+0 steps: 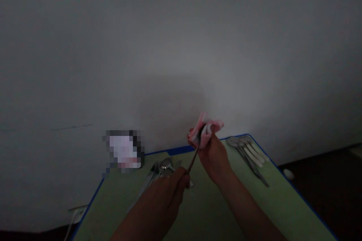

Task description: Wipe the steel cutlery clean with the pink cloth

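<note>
From the head camera, the left hand (172, 190) pinches the near end of a slim piece of cutlery (193, 162), fingers closed around the handle, with the shaft rising up and away towards the far right. The right hand (213, 156) is closed around a pink cloth (205, 130), which is bunched over the far end of the utensil, so the head of it is hidden (spoon or fork, I cannot tell). Both hands are raised above the green table (215, 211), near its far blue edge.

Wiping well here seems to call for a firm hold low on the handle, so the shaft does not twist, and for the cloth to wrap the head fully while the thumb presses through the fabric. The light is dim, so feel probably matters more than sight.

On the far left of the table lies a loose group of cutlery (162, 167); on the far right a neat row of utensils (250, 152) lies side by side, well apart from the hands.
</note>
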A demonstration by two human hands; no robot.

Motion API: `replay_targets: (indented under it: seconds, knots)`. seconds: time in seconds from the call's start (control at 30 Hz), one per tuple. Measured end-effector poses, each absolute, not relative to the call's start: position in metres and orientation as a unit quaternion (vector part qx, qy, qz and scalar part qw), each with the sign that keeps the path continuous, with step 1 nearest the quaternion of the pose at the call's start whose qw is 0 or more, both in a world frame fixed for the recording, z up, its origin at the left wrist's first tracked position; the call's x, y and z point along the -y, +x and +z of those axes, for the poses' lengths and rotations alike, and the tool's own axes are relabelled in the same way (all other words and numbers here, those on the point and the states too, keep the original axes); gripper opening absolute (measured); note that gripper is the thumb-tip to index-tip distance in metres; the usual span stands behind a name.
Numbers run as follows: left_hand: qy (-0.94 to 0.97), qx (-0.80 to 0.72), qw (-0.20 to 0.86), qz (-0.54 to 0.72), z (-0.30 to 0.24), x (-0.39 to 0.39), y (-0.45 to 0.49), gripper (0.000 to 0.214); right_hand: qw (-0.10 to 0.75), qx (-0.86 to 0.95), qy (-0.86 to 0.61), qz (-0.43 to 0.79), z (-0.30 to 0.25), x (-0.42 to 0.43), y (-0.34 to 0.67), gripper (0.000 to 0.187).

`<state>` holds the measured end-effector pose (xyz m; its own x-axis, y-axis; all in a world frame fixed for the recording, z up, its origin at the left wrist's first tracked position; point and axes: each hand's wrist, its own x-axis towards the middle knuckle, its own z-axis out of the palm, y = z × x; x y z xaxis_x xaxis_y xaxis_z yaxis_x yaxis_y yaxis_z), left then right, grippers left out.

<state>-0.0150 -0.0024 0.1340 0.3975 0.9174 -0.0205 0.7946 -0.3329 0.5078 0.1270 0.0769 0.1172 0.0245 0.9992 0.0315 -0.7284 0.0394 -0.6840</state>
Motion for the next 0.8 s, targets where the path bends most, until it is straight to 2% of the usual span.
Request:
replay_targets:
  seconds: [0.13,0.3,0.53,0.67,0.8]
  knots:
    - [0.809,-0.518,0.231,0.153,0.134,0.005,-0.016,0.027,0.664,0.340,-0.313,0.588,0.119,-0.069,0.128,0.046]
    - [0.804,-0.516,0.248,0.161,0.131,0.000,-0.016,0.026,0.603,0.412,-0.367,0.576,0.124,-0.053,0.120,0.053]
    - [0.790,-0.532,0.273,0.135,0.131,-0.007,-0.009,0.033,0.579,0.450,-0.358,0.578,0.125,-0.055,0.122,0.046]
    - [0.786,-0.551,0.223,0.167,0.136,-0.009,-0.014,0.024,0.584,0.510,-0.350,0.526,0.126,-0.059,0.137,0.039]
    - [0.761,-0.581,0.177,0.228,0.145,-0.007,-0.025,0.022,0.506,0.610,-0.365,0.489,0.133,-0.058,0.159,0.035]
